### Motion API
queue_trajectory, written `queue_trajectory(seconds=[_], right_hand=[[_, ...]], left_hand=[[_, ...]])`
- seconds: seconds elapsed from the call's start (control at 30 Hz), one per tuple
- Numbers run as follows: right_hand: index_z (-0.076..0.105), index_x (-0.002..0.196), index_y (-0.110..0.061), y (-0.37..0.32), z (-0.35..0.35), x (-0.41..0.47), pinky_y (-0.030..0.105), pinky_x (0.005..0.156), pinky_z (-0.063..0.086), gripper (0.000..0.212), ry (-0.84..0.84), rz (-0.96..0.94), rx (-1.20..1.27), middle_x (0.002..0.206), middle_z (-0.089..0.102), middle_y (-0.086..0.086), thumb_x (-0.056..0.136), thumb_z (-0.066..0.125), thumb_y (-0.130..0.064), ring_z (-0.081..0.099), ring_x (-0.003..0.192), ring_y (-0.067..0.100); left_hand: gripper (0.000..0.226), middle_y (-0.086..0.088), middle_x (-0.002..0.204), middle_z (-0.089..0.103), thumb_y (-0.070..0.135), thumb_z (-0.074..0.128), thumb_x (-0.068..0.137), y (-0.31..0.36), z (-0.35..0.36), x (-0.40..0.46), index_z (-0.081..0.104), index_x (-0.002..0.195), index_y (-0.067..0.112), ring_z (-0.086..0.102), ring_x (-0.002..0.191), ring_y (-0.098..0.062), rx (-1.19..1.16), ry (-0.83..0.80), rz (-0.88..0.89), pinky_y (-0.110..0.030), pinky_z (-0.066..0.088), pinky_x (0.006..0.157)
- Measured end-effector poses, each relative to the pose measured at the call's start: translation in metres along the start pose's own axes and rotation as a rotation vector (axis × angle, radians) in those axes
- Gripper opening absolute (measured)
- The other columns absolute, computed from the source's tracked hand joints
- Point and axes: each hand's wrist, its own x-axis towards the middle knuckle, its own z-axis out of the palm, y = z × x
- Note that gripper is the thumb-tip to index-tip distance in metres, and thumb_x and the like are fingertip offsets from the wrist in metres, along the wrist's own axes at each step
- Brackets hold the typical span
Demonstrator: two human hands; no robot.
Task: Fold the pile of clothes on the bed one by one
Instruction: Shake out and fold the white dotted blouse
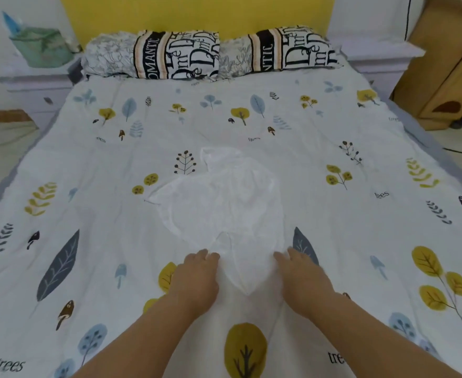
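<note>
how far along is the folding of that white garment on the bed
Early. Done: the thin white garment lies spread on the leaf-print bedspread. In hand: left hand and right hand rest at its near edge. Left: no fold shows yet; no folded stack or other clothes visible.

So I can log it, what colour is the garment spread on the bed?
White garment, plain, seen in the head view.

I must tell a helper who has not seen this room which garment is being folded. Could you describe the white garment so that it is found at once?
Start at the bed sheet printed with leaves and trees, below the two pillows. The white garment lies spread at its middle, its near edge between the left hand and right hand. It alone is plain white, without print.
</note>
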Motion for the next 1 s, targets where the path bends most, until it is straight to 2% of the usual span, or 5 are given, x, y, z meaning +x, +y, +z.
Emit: queue_trajectory(seconds=[0.27, 0.4, 0.5, 0.67, 1.0], right_hand=[[-0.013, 0.147, -0.029, 0.011, 0.042, 0.055, 0.05, 0.116, 0.005, 0.078, 0.029, -0.052, -0.135, 0.155, -0.024, 0.003, 0.095, 0.043, -0.014, -0.014, 0.144, 0.029], [0.016, 0.148, -0.023, 0.013, 0.054, 0.059, 0.048, 0.116, 0.009, 0.054, 0.033, -0.105, -0.151, 0.158, -0.001, 0.005, 0.098, 0.035, -0.013, -0.002, 0.145, 0.029], [0.055, 0.114, -0.014, 0.004, 0.051, 0.054, 0.029, 0.099, 0.035, 0.027, 0.214, -0.15, -0.101, 0.127, 0.053, 0.008, 0.094, 0.04, -0.006, 0.044, 0.121, 0.025], [0.041, 0.088, -0.021, -0.012, 0.03, 0.012, 0.022, 0.066, 0.036, 0.014, 0.255, -0.117, 0.197, 0.086, 0.055, 0.001, 0.1, 0.034, -0.024, 0.048, 0.076, 0.015], [0.033, 0.056, -0.022, -0.051, -0.091, -0.092, 0.02, 0.05, 0.024, 0.04, 0.291, -0.116, 0.889, 0.052, 0.035, -0.007, 0.09, 0.048, -0.037, 0.028, 0.05, 0.006]], left_hand=[[0.095, -0.012, 0.148, -0.036, 0.048, 0.058, 0.083, 0.03, 0.057, 0.058, -0.017, 0.142, 0.047, -0.021, 0.138, -0.045, 0.109, -0.234, 0.042, -0.058, -0.002, 0.112], [0.046, -0.014, 0.155, 0.004, 0.036, 0.045, 0.094, 0.038, 0.062, 0.064, 0.032, 0.138, 0.034, 0.003, 0.14, -0.045, 0.072, -0.148, 0.004, -0.058, 0.012, 0.112], [0.023, -0.006, 0.108, 0.053, 0.019, 0.036, 0.097, 0.039, 0.051, 0.055, 0.056, 0.086, 0.016, 0.047, 0.117, -0.028, -0.129, 0.051, 0.117, -0.035, 0.037, 0.094], [0.039, 0.004, 0.058, 0.035, 0.016, 0.041, 0.093, 0.027, 0.005, 0.023, 0.028, 0.057, 0.018, 0.032, 0.054, -0.007, -0.488, 0.075, 0.119, -0.023, 0.026, 0.053], [0.043, 0.004, 0.054, 0.029, 0.018, 0.046, 0.095, 0.018, -0.129, -0.062, 0.027, 0.056, 0.017, 0.026, 0.046, -0.005, -0.736, 0.111, 0.162, -0.021, 0.026, 0.05]])
